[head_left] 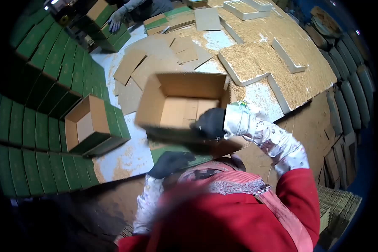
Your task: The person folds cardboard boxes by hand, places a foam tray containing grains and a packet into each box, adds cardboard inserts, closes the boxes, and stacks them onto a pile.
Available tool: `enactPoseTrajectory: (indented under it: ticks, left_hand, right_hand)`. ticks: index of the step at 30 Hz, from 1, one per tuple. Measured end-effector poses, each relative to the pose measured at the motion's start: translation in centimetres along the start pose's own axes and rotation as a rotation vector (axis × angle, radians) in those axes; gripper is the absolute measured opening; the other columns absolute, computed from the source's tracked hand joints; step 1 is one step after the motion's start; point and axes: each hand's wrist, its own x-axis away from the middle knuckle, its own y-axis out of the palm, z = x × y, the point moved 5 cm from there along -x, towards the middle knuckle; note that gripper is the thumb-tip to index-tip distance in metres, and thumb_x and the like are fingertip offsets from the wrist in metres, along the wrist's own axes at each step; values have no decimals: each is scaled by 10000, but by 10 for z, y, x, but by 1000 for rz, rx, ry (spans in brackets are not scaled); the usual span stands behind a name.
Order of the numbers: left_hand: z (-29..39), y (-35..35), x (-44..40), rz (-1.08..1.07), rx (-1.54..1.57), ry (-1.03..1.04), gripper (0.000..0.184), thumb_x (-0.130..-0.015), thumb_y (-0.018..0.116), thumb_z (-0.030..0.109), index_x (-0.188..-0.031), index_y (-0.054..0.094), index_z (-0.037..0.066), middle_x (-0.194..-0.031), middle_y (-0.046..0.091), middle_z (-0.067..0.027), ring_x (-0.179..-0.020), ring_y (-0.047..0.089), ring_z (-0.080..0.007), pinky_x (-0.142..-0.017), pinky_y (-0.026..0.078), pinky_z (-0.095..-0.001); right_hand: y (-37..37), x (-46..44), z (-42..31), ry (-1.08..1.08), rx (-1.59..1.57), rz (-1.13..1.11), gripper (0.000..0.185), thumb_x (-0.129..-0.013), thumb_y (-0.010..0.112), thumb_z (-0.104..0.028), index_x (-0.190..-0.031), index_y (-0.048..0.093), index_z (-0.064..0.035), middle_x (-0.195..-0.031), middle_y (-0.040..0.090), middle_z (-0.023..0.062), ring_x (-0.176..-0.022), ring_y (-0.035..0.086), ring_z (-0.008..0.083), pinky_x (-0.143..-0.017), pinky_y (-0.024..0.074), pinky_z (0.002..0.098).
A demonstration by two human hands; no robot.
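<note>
An open, empty cardboard box [193,84] with brown inner walls stands in front of me, its near side blurred. My right hand [211,124], in a dark glove, grips the near right wall of this box, fingers over the rim. Below the near side, my left hand [170,164], also dark-gloved, lies against a green cardboard surface [187,153], its fingers pressed together; whether it grips that surface is hidden. Flat cardboard pieces [130,67] lie beyond the box on the left.
Another open box [97,124] sits at left beside stacked green boxes [42,126]. Straw-like shavings [248,54] with white angled strips [279,92] cover the table's right part. Grey bundles [348,96] are piled at right. A co-worker's gloved hand [115,21] touches boxes at the top.
</note>
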Motion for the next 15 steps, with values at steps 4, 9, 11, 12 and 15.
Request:
enactPoseTrajectory:
  ticks: [4, 9, 11, 12, 15]
  left_hand:
    - [101, -94, -21, 779, -377, 305, 303, -838, 486, 99, -1128, 526, 22, -1033, 604, -113, -857, 568, -212, -802, 431, -321]
    - [19, -130, -77, 654, -669, 198, 379, -752, 415, -15, -1089, 553, 91, -1025, 574, -163, -930, 552, -319, -814, 436, -358]
    - [23, -123, -82, 648, -651, 176, 377, -752, 408, -18, -1084, 555, 86, -1021, 577, -161, -927, 554, -322, -804, 436, -362]
    - [23, -123, -85, 648, -681, 139, 378, -751, 406, -20, -1082, 555, 83, -1024, 576, -163, -932, 552, -325, -807, 436, -362]
    - [24, -129, -90, 642, -696, 78, 380, -744, 411, -26, -1076, 559, 86, -1010, 583, -161, -933, 552, -328, -812, 434, -366]
  right_hand:
    - [30, 16, 8, -72, 64, 22, 261, -734, 529, -145, -986, 587, -109, -797, 623, 146, -761, 605, 316, -685, 481, 399]
    - [-27, 77, 128, 406, -444, 1328, 328, -783, 605, -103, -1095, 540, -26, -1067, 578, 137, -999, 550, 248, -843, 432, 318]
    - [39, 101, 257, 901, -588, 1572, 556, -732, 664, -219, -1182, 438, 17, -1097, 548, 216, -1026, 536, 284, -861, 424, 322]
    - [83, 105, 315, 1233, -567, 1355, 676, -683, 697, -291, -1205, 410, 28, -1067, 547, 255, -1005, 542, 303, -820, 440, 324]
    - [156, 85, 371, 1437, -569, 1021, 641, -682, 698, -286, -1174, 428, 24, -1042, 556, 240, -979, 549, 296, -802, 446, 321]
